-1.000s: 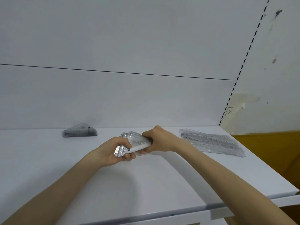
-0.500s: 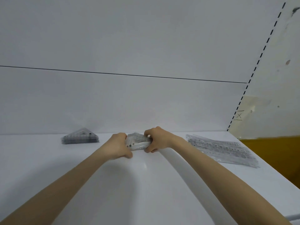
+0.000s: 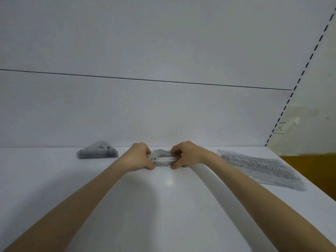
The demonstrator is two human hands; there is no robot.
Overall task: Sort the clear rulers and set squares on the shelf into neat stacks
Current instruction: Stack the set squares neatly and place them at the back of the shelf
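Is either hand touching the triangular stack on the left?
No, the left hand and right hand both grip the clear bundle in the middle, and the triangular stack lies apart to their left.

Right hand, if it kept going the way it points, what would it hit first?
The set-square bundle the right hand grips, then probably the left hand beyond it; depth unclear.

Set-square stack (image 3: 98, 151) left, held bundle (image 3: 162, 158) mid, rulers (image 3: 260, 170) right, all on shelf (image 3: 54, 179).
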